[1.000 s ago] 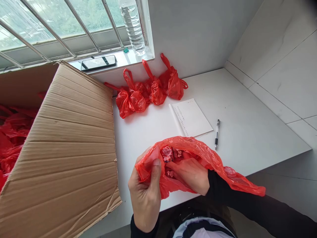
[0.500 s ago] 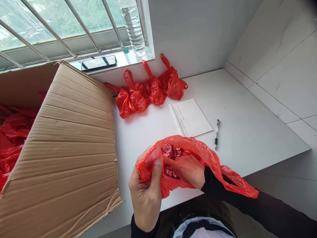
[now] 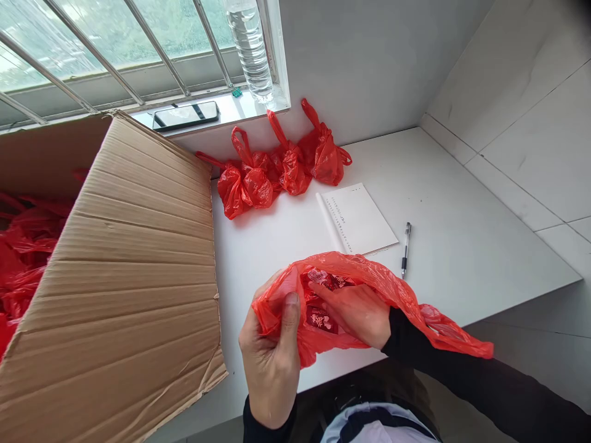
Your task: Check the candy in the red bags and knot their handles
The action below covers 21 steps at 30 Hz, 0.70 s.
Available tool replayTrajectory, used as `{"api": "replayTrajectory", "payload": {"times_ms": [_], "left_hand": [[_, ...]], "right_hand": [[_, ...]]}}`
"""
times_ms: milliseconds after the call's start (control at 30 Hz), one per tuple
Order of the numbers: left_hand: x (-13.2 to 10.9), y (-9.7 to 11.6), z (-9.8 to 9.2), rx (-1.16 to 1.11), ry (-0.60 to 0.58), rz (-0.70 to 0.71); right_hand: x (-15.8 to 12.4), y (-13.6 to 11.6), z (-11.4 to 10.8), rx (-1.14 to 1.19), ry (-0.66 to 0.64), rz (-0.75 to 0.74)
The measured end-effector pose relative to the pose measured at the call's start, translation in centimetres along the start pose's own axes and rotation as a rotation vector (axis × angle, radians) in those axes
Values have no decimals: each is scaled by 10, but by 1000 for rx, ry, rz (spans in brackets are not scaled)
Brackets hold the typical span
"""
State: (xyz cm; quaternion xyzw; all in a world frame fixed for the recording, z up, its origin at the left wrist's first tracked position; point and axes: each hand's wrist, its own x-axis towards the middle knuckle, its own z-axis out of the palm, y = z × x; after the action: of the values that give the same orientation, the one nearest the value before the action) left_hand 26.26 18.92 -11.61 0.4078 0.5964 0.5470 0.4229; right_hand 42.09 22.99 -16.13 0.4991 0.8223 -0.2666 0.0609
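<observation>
My left hand point(image 3: 273, 363) grips the left edge of a red plastic bag point(image 3: 364, 267), its thumb pressed over the rim. The bag's mouth gapes toward me above the front of the white table. My right hand point(image 3: 357, 311) reaches inside from the right, index finger stretched out and apart from the fingers below. Around those fingers lie small dark-red printed packets point(image 3: 322, 319) with pale lettering. The far ends of the lower fingers are partly hidden among them. One handle loop of the bag hangs over my right forearm.
A large cardboard box point(image 3: 138, 264) with red bags inside stands at the left. Several knotted red bags point(image 3: 294, 172) line the wall. A notebook point(image 3: 364, 215) and pen point(image 3: 406, 249) lie on the table point(image 3: 466, 234). A phone point(image 3: 185, 115) and water bottle point(image 3: 252, 55) occupy the sill.
My right hand has drawn back slightly to the right inside the bag, and the packets have shifted. The hanging handle has swung right. My left hand keeps its grip.
</observation>
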Motion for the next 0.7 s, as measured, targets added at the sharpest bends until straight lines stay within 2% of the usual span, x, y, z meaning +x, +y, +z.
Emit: {"api": "replayTrajectory", "payload": {"times_ms": [267, 467, 700], "left_hand": [[0, 2, 4, -26, -12, 13], [-1, -3, 1, -7, 2, 14], [0, -1, 0, 1, -18, 43]], "right_hand": [[1, -1, -1, -56, 23, 8], [-3, 4, -4, -99, 101, 151], [-18, 13, -14, -178, 200, 229]]}}
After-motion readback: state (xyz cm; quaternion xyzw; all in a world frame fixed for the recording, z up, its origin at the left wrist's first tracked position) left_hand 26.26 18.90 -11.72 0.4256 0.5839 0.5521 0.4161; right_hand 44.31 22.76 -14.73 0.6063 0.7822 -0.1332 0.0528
